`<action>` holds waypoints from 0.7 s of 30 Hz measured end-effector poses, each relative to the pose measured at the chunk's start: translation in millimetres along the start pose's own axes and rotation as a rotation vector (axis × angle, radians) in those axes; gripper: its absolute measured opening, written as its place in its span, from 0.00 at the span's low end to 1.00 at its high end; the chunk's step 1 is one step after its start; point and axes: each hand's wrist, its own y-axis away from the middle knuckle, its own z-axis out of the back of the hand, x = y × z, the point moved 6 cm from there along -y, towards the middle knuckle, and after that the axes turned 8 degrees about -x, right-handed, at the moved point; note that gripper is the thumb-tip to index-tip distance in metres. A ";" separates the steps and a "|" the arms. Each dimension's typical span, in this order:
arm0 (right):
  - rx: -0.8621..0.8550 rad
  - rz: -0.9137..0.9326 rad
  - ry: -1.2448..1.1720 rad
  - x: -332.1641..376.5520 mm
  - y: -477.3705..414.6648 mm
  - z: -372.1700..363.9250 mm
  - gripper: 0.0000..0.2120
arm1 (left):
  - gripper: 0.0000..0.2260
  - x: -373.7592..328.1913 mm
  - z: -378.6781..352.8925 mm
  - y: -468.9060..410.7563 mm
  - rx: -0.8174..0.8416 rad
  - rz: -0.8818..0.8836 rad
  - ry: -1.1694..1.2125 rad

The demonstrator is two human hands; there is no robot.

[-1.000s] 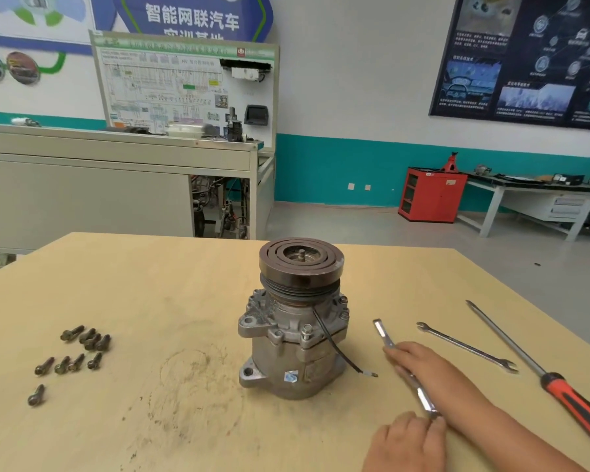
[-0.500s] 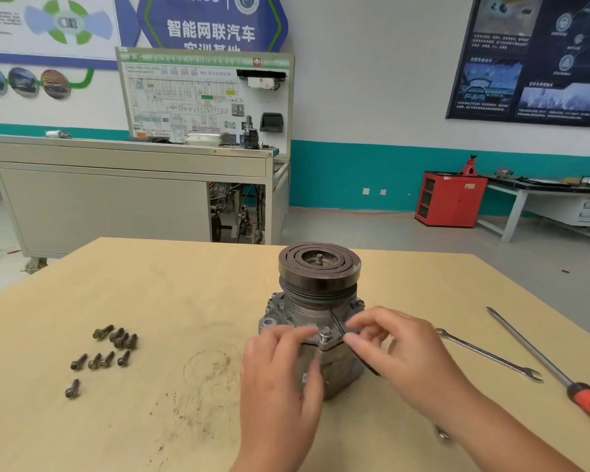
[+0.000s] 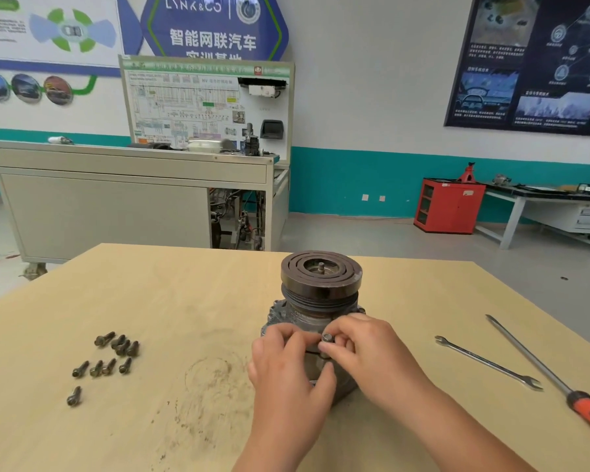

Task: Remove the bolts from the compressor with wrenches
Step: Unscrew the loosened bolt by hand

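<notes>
Head view: on the far left of the pale wooden worktop (image 3: pixel 184 301) lies a group of loose bolts (image 3: pixel 111 359), dark and a little rusty. One single bolt (image 3: pixel 74 396) lies apart, nearer to the person. Behind the worktop, on the floor, stands a long grey cabinet (image 3: pixel 99 216), and a wiring board (image 3: pixel 205 107) stands upright on it. To the right of the bolts, brown dirt marks (image 3: pixel 212 379) make a rough ring on the wood.

The compressor (image 3: pixel 321 277) stands upright near the middle of the worktop, its round pulley on top. Both hands cover the lower front of it, so most of its body is hidden. The left hand (image 3: pixel 286 373) holds the body from the left side, its fingers (image 3: pixel 280 335) curled against the housing. The right hand (image 3: pixel 372 352) comes from the right. Its fingers (image 3: pixel 344 327) and thumb are close together and pinch a small bolt head (image 3: pixel 327 337) at the edge of the housing.

On the right, well apart from the compressor, a thin wrench (image 3: pixel 487 363) lies flat. Just beside it lies a long screwdriver (image 3: pixel 539 366) with an orange and black handle. No hand touches them. Far behind are a red cabinet (image 3: pixel 448 209) and a second worktop (image 3: pixel 542 199) along the wall.
</notes>
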 end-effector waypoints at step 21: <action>0.119 -0.042 0.193 15.8 -8.7 4.3 0.09 | 0.11 4.7 4.0 -10.8 -0.121 -0.056 -0.025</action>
